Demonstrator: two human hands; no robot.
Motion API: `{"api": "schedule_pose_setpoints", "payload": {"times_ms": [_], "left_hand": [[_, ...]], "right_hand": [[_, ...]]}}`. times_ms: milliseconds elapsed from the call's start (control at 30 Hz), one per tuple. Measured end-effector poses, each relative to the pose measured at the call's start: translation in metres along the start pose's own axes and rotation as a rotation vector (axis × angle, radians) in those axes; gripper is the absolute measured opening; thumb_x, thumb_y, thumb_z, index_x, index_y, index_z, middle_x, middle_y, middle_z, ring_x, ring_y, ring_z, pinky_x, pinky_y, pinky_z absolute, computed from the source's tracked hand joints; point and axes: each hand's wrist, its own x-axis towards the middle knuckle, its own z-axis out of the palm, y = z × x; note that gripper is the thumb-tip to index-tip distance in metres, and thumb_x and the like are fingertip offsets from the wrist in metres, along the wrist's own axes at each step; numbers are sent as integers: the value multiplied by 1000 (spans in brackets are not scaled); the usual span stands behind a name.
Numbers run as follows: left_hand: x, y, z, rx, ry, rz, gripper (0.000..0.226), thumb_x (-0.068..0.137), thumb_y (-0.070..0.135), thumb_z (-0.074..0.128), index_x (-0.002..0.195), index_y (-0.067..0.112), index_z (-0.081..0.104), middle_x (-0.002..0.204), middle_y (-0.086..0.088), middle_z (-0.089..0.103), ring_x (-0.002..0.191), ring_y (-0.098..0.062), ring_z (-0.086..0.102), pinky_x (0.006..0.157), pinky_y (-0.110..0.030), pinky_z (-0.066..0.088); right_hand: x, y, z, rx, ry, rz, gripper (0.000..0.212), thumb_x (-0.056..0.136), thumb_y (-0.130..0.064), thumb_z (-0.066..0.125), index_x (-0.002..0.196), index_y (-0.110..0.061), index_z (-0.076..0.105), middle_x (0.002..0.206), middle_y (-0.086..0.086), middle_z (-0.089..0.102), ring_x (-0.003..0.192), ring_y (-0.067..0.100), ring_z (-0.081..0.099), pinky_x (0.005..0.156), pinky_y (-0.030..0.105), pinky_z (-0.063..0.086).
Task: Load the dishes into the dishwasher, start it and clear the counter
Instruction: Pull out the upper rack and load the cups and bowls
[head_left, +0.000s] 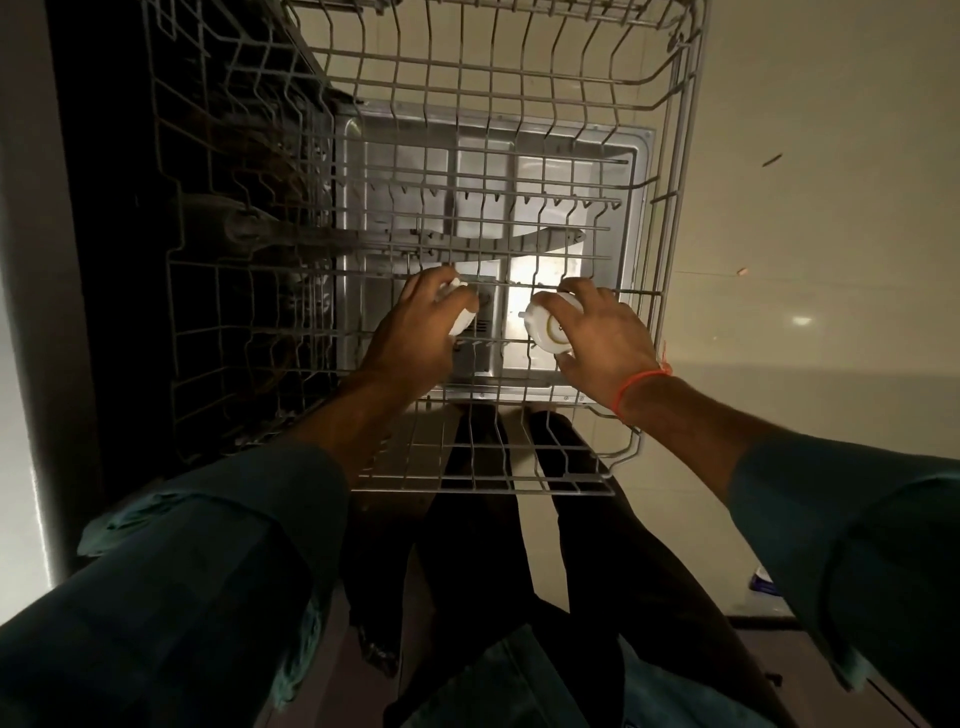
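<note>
dishwasher rack (519, 171), a grey wire basket, is pulled out over the open door (597, 156), whose steel inner panel shows through the wires in dim light. beige floor (805, 234) lies to the right with a few small specks on it; a pale panel (26, 260) stands along the left, and the machine's dark opening sits beside it. left hand (415, 325) curls its fingers round a small white piece (462, 317) low in the rack. right hand (605, 338) grips a round white lid (548, 325) just beside it; an orange thread (639, 382) circles that wrist. both hands are close together, apart, near the rack's front edge. upright tines (498, 200) line the rack behind the hands. the person's dark legs (519, 519) show below the rack's front edge.
</note>
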Motion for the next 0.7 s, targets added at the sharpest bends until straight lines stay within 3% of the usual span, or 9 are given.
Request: {"api": "schedule_pose_setpoints", "payload": {"times_ms": [167, 400, 500, 600, 700], "left_hand": [[-1, 2, -2, 32, 2, 17, 59, 77, -15, 65, 127, 17, 64, 158, -10, 35, 144, -32, 33, 101, -44, 53], [-12, 12, 4, 27, 63, -42, 83, 77, -16, 65, 147, 24, 49, 168, -6, 14, 150, -32, 24, 96, -38, 51], [-24, 19, 8, 34, 90, -85, 85, 77, -11, 68, 149, 26, 44, 168, -5, 12, 151, -30, 22, 103, -40, 51], [-41, 24, 13, 50, 69, -123, 83, 84, -2, 68, 156, 25, 37, 169, -9, 8, 153, -31, 19, 117, -40, 38], [-58, 31, 14, 38, 20, -162, 80, 91, 9, 67, 160, 27, 29, 169, -11, 5, 155, -35, 14, 123, -50, 29]], "right_hand": [[0, 4, 1, -4, 5, -7, 81, 73, -9, 78, 145, -25, 45, 143, 9, 47, 121, 35, 53, 98, 47, 50], [10, 2, -1, -89, -84, 23, 86, 84, -17, 75, 156, -29, 29, 158, 7, 32, 132, 35, 47, 106, 47, 43], [12, -3, -2, -131, -136, 33, 95, 84, -16, 76, 158, -31, 19, 164, 9, 21, 140, 36, 39, 111, 48, 38], [6, -8, -5, -102, -140, 64, 100, 82, -17, 77, 159, -32, 14, 165, 12, 14, 144, 37, 32, 114, 50, 35], [-10, -10, -8, -45, -105, 93, 107, 80, -19, 79, 159, -35, 9, 166, 12, 10, 148, 36, 26, 117, 50, 30]]}}
